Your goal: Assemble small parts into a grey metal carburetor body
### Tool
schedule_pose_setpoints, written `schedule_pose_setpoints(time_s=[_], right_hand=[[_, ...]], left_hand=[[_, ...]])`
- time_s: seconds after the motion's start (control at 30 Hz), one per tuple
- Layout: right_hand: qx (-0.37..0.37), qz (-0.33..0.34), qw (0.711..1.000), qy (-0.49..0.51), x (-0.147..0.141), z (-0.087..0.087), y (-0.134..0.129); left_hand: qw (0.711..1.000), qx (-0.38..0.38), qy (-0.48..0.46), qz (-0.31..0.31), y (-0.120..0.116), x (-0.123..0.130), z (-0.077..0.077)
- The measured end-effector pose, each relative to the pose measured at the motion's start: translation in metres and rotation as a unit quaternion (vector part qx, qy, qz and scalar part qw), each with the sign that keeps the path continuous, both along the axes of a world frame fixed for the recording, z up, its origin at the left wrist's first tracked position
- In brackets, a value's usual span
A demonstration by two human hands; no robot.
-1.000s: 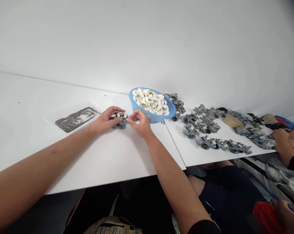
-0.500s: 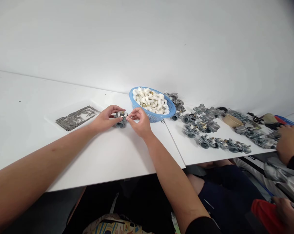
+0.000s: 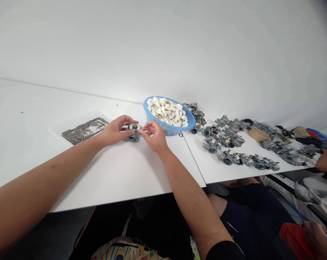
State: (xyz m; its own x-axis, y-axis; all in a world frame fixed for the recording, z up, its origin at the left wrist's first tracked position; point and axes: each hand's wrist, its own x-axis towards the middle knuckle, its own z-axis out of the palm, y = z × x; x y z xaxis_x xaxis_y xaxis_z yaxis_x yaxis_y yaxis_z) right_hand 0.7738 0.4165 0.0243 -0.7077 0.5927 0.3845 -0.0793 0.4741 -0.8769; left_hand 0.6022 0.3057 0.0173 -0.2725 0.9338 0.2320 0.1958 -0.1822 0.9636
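left hand (image 3: 115, 130) gripping a metal casting (image 3: 133, 137), i pinch at its edge with my right hand (image 3: 155, 136). what it pinches, i cannot tell.

Both forearms (image 3: 53, 167) are slanting inward; left hand (image 3: 115, 131) is gripping, thumb opposing fingers; right hand (image 3: 155, 138), just beside, is pinching with thumb and forefinger.

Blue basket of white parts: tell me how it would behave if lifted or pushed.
The blue basket would probably flex slightly, since its wall looks like thin perforated plastic. Its loosely heaped white parts might shift or spill if tilted. On the smooth-looking table, it may slide when pushed.
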Motion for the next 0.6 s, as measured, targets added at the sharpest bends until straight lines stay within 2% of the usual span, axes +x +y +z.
schedule_pose_setpoints(time_s=[0.23, 0.43, 0.6], right_hand=[[-0.011, -0.032, 0.999, -0.019, 0.0001, 0.001, 0.0001], [0.0, -0.029, 1.0, -0.011, -0.0014, 0.0006, 0.002], [0.014, -0.034, 0.999, -0.01, -0.0006, 0.002, -0.0006]], left_hand=[[1.0, -0.006, -0.007, -0.001, -0.0012, 0.0068, 0.0059], [1.0, -0.003, -0.001, 0.011, -0.0012, 0.0089, 0.0057], [1.0, 0.002, -0.019, -0.003, -0.0007, 0.009, 0.0061]])
